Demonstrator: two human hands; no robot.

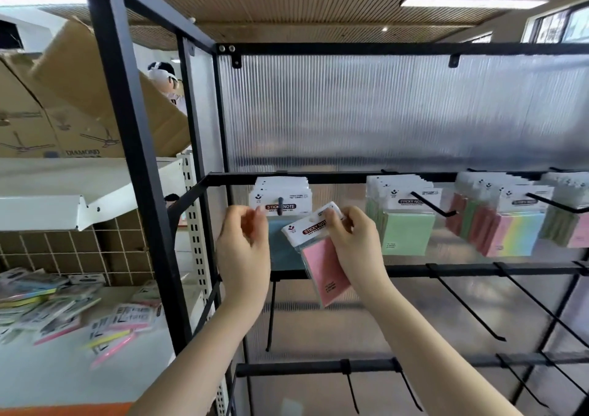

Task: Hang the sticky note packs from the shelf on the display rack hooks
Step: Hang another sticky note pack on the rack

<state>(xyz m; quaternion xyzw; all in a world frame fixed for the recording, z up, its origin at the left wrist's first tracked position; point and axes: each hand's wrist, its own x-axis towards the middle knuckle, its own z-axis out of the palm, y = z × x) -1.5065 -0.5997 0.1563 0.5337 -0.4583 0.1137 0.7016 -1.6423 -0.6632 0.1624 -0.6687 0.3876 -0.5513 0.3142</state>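
A: Where is the pack?

B: The right hand [349, 240] pinches a pink sticky note pack [322, 256] by its white header card, thumb and fingers curled round the upper right corner; the pack tilts, its top leaning to the right, and it sits just in front of the leftmost hook [280, 206] without being on it

A: And the other hand?

B: The left hand [243, 243] is raised just left of that hook, fingers loosely curled; whether it touches the hanging packs I cannot tell, and it seems to hold nothing

A: What is already on the rack?

B: A row of packs with a blue front pack [282, 224] hangs on the leftmost hook of the black display rack [350, 178]; further right hang green packs [404, 221], then a rainbow-coloured pack [516, 227] with red ones behind it; the lower bars carry bare hooks [465, 304]

A: And the shelf?

B: To the left, a white shelf [63, 371] holds a loose pile of sticky note packs [73, 310], well apart from both hands; cardboard boxes [47, 103] sit above it
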